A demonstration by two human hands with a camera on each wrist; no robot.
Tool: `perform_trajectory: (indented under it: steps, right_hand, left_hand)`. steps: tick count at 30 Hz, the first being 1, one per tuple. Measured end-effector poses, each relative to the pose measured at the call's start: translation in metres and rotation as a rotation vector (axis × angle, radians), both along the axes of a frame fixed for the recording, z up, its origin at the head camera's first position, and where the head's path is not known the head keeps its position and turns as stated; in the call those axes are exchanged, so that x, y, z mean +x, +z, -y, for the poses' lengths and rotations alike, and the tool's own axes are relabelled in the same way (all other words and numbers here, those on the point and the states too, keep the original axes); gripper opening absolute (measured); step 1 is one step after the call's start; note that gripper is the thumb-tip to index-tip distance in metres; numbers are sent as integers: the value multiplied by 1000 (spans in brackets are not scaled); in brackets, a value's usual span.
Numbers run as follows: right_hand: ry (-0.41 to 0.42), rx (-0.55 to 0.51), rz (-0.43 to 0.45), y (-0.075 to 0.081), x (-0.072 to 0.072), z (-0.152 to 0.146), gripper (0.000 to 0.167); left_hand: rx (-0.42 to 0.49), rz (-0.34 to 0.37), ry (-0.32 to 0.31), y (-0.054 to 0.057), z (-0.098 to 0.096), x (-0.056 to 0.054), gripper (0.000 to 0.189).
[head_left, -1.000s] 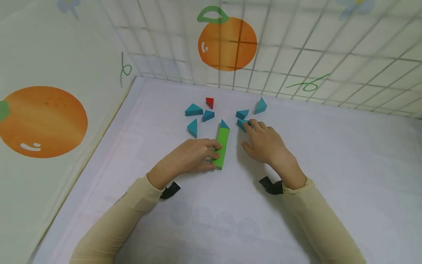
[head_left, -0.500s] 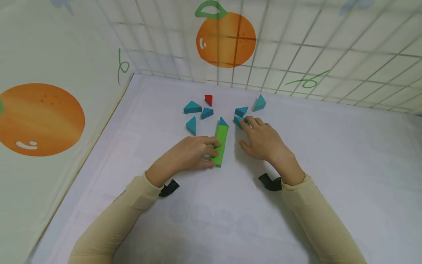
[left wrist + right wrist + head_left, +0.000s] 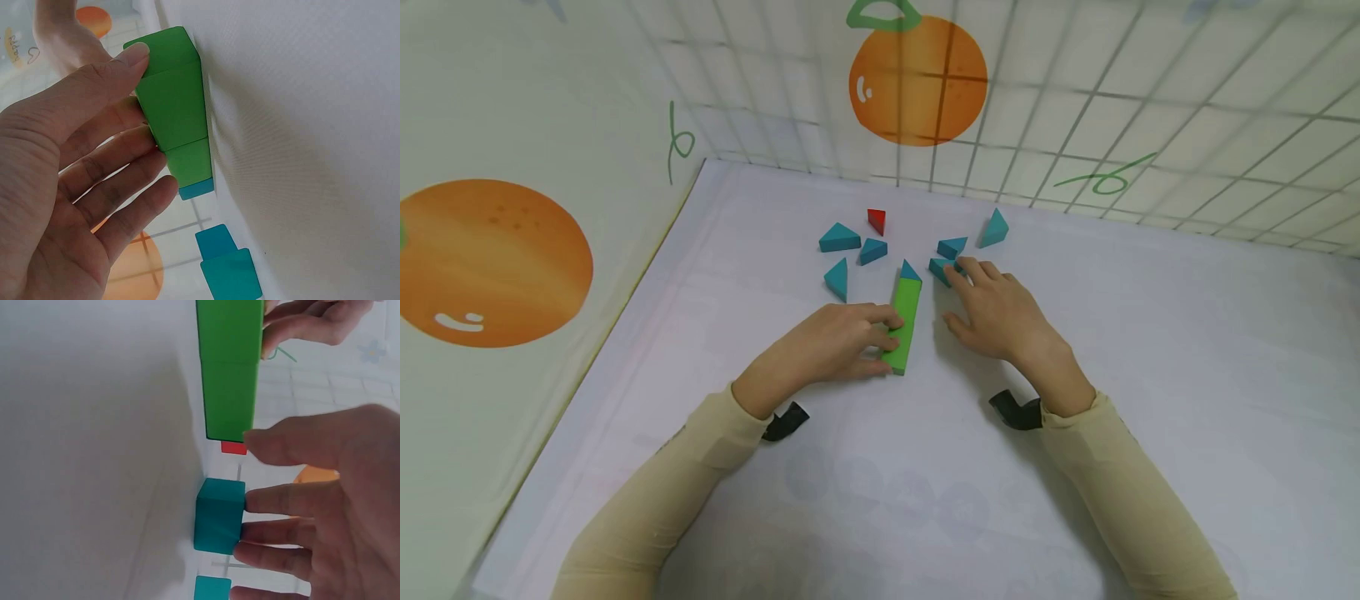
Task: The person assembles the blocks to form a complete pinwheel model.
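Two green blocks lie end to end in a long bar, and the left wrist view shows the seam between them. A small blue triangular block sits at the bar's far end. My left hand rests along the bar's left side, its fingers nearly straight and the thumb at the near end. To the right, fingertips of my right hand touch a teal triangular block. In the right wrist view those fingers lie straight against one side of the teal block, with the thumb near the green bar.
Several teal triangles, one of them standing at the left, lie beyond the hands. A red triangle is farthest back. Another teal triangle lies just behind the touched one, and one more near the gridded back wall.
My right hand has slid the teal triangle slightly left, closer to the blue tip of the bar. My left hand stays on the green blocks. The head view has tilted a little.
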State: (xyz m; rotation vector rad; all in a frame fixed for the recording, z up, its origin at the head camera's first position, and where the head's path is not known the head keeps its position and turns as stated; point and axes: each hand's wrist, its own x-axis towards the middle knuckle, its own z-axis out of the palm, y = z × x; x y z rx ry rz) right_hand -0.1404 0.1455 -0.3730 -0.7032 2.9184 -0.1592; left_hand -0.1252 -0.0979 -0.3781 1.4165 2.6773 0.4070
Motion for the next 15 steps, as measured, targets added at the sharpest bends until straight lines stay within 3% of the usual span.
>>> perform_trajectory:
  steps: [15]
  right_hand:
    - [28,-19,-76,-8,-1,3,63]
  left_hand:
    - [2,9,0,2,-1,-1,32]
